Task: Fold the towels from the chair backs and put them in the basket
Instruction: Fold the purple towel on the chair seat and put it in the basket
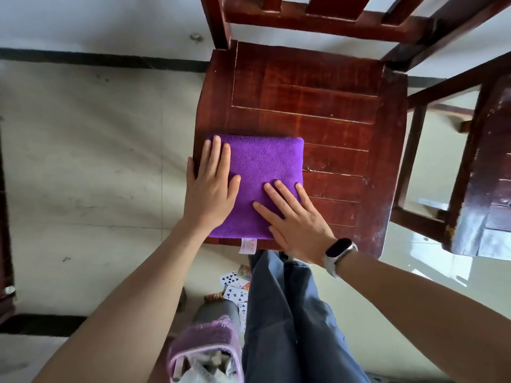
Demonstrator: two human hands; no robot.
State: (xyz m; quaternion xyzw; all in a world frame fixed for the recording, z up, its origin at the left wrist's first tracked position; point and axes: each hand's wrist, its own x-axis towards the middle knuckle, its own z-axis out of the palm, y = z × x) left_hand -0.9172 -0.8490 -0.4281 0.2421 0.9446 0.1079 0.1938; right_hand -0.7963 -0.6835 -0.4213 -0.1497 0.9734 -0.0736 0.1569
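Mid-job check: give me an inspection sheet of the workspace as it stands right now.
Surface: wooden chair seat, worn, scratched.
Job's things: purple towel folded into a square, lying flat at the seat's front left; white tag hangs off the front edge. No basket identified.
Clutter: playing cards on the floor; pink-trimmed container below, contents unclear.
Hands: left hand and right hand lie flat, fingers straight, on the towel; wristband on the right wrist.
Cables: nothing seen.
Surroundings: tiled floor; second wooden chair at right.
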